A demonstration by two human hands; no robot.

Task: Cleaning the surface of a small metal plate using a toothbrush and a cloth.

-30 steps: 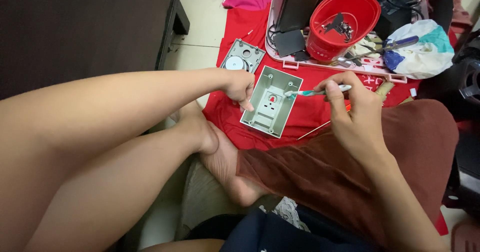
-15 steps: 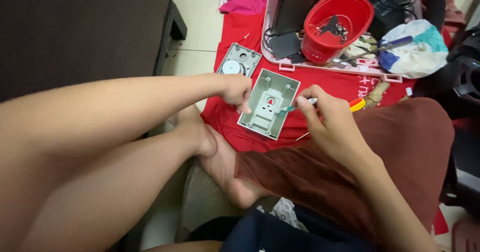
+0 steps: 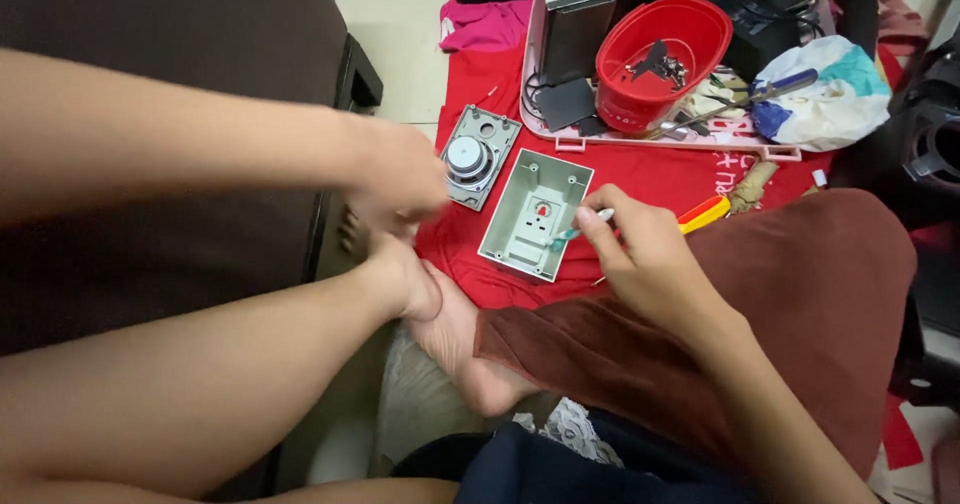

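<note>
A grey open rectangular casing (image 3: 535,214) lies on a red cloth (image 3: 650,174), with a small white and red part inside it. My right hand (image 3: 640,249) grips a small green-handled tool (image 3: 578,228) whose tip points into the casing's right side. My left hand (image 3: 400,184) hovers blurred to the left of the casing, apart from it, with its fingers curled and nothing seen in it. Beside it lies a grey panel with a round speaker (image 3: 478,154).
A red bucket (image 3: 660,59) with metal parts stands at the back on a pink tray (image 3: 650,134). A screwdriver (image 3: 745,99) and a white bag (image 3: 825,94) lie to its right. A yellow and red tool (image 3: 703,212) lies by my knee. A dark sofa (image 3: 180,44) is left.
My left hand has let go of the casing's top corner and moved left. My right hand has moved down and left, bringing the tool's tip into the casing.
</note>
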